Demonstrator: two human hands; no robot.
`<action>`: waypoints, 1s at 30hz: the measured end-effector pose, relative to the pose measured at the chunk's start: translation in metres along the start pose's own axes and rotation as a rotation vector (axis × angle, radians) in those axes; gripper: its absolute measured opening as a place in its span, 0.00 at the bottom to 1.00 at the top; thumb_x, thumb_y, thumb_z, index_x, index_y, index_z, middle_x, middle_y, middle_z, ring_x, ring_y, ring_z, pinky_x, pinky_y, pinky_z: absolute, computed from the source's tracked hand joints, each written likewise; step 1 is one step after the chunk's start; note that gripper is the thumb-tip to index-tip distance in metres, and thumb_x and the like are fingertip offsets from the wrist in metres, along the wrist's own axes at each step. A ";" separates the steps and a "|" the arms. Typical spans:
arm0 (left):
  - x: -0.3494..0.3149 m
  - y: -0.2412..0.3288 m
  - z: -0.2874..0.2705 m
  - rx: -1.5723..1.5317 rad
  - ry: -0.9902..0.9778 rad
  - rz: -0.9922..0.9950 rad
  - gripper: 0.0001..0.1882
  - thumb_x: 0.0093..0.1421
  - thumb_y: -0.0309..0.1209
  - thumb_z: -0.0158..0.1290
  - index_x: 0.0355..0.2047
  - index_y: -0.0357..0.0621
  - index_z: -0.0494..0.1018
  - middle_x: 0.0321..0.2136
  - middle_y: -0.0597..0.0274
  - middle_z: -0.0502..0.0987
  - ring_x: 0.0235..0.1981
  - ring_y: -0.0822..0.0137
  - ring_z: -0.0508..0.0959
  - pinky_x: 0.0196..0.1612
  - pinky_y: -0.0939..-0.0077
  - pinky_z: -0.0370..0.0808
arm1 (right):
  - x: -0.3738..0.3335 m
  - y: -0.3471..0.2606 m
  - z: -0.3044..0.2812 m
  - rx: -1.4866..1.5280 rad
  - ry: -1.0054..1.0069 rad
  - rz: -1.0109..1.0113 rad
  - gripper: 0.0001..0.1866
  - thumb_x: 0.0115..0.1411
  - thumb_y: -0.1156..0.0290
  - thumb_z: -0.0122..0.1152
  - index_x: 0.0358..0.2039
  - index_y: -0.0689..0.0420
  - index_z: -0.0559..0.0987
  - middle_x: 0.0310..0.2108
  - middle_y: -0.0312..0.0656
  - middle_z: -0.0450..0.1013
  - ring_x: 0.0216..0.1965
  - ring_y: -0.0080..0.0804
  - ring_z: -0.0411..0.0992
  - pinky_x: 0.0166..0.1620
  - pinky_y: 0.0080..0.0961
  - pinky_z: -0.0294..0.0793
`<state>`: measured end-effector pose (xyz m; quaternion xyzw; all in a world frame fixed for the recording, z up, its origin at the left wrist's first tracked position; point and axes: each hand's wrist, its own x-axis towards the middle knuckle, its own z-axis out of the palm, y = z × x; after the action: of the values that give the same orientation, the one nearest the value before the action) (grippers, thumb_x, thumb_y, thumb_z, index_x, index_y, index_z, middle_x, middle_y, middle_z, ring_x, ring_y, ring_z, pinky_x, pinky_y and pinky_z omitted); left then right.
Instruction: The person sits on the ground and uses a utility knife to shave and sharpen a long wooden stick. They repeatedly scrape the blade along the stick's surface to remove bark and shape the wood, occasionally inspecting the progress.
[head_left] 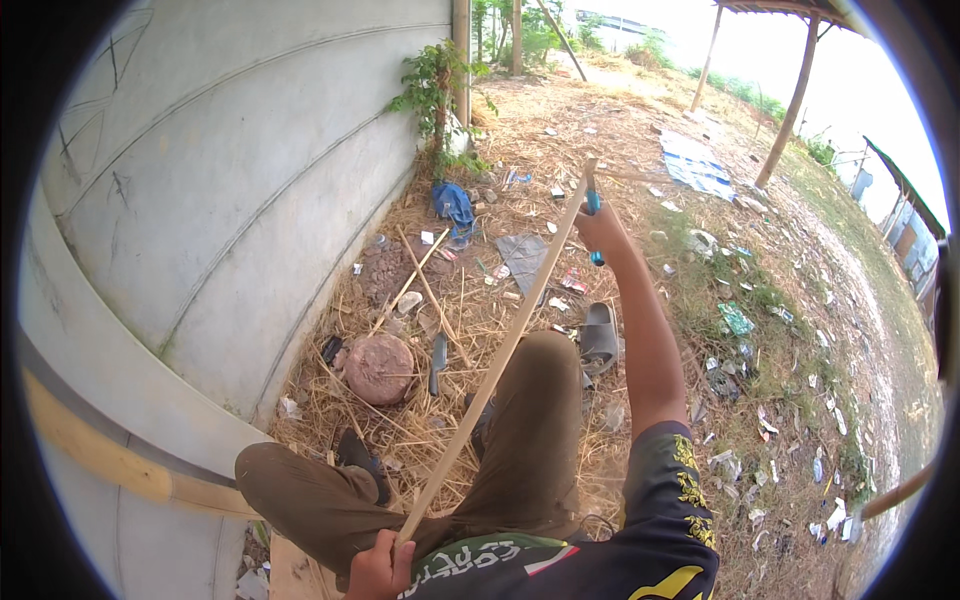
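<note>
A long, pale, flat strip of wood or bamboo (492, 375) slants from my lap up to the far middle. My left hand (378, 568) is closed around its near end, low in the picture. Out at arm's length, my right hand (600, 230) grips a blue-handled tool (594, 200) beside the strip's far end. The fingers hide most of this tool, so its kind cannot be made out. On the ground by my legs lies a dark-bladed knife (438, 362), next to a round reddish block (378, 368).
A grey panel wall (240, 170) runs along the left. Thin sticks (410, 280), a blue cloth or bag (453, 208) and a grey sandal (599, 335) lie on straw and litter. Farther off are a blue-and-white sheet (695, 165) and a wooden post (790, 110).
</note>
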<state>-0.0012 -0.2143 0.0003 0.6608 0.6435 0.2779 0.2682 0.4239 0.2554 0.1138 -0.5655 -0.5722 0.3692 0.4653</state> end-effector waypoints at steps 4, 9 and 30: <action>0.013 0.031 -0.001 -0.124 0.010 -0.008 0.12 0.65 0.31 0.55 0.33 0.38 0.64 0.13 0.55 0.71 0.14 0.59 0.75 0.21 0.66 0.70 | -0.085 -0.010 0.057 -0.682 0.168 -0.342 0.12 0.55 0.66 0.62 0.21 0.60 0.76 0.15 0.50 0.70 0.19 0.43 0.73 0.28 0.43 0.72; 0.050 0.039 0.021 -0.334 0.030 -0.016 0.13 0.68 0.32 0.54 0.33 0.38 0.64 0.13 0.58 0.65 0.14 0.73 0.64 0.19 0.70 0.63 | -0.182 0.013 0.110 -0.929 0.167 -0.618 0.06 0.52 0.66 0.65 0.27 0.51 0.77 0.18 0.41 0.76 0.21 0.43 0.77 0.26 0.38 0.73; 0.072 0.095 0.026 -0.397 0.038 -0.015 0.16 0.73 0.36 0.47 0.31 0.37 0.64 0.13 0.57 0.62 0.16 0.74 0.59 0.20 0.70 0.60 | -0.199 0.004 0.135 -0.942 0.226 -0.610 0.06 0.50 0.73 0.62 0.24 0.53 0.72 0.19 0.40 0.75 0.18 0.43 0.77 0.21 0.39 0.72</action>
<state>0.0855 -0.1451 0.0511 0.5847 0.5860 0.4097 0.3832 0.2825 0.0723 0.0473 -0.5572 -0.7589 -0.1395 0.3068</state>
